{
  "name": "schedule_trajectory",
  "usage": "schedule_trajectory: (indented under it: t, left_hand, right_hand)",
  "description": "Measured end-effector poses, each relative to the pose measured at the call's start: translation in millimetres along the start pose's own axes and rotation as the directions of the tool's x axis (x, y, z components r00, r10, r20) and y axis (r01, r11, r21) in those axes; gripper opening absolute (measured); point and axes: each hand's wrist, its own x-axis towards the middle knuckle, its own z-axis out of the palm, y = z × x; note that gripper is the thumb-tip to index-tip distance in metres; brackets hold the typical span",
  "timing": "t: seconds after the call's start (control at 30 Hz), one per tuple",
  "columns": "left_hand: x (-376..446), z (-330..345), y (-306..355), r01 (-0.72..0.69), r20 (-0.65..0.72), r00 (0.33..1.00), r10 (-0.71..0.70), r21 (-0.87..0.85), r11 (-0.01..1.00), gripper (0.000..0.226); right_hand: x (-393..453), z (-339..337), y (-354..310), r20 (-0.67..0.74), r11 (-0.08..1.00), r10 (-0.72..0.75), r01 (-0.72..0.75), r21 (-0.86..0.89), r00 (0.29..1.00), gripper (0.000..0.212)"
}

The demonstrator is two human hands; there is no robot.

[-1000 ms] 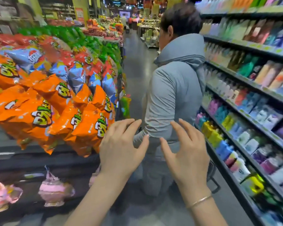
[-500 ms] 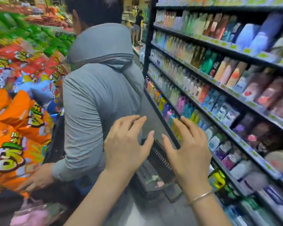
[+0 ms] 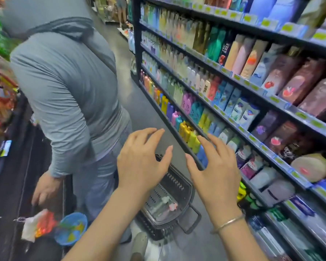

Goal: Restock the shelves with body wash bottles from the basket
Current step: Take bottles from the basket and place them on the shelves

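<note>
Basket [image 3: 169, 202] sat on the floor below both empty, spread-fingered hands, left hand [image 3: 141, 162] and right hand [image 3: 215, 170], having swung into view beside the shelves [image 3: 233, 76], so picking bottles could start.

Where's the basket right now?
The basket sits on the aisle floor, low centre of the head view, beneath both raised hands, between the shelves and a person in grey.

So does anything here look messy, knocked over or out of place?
Mostly no. The bottles on the shelves stand in tidy rows. The one oddity is the basket, which sits on the aisle floor beside another shopper, where someone could trip. Both hands, left and right, hang open above it, holding nothing.
</note>
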Motion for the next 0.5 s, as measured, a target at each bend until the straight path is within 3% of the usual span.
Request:
schedule_trajectory:
  t: [0.3, 0.5]
  left_hand:
    - [92.7, 110.2, -52.7, -0.107, 0.164, 0.979, 0.120, -0.086, 0.991, 0.042]
    - [113.9, 189.7, -83.7, -0.150, 0.301, 0.937, 0.180, -0.120, 0.981, 0.041]
  right_hand:
    - [61.8, 101.4, 19.6, -0.023, 0.962, 0.228, -0.229, -0.147, 0.973, 0.049]
    - [76.6, 169.2, 50.9, 0.071, 0.898, 0.404, -0.380, -0.222, 0.912, 0.050]
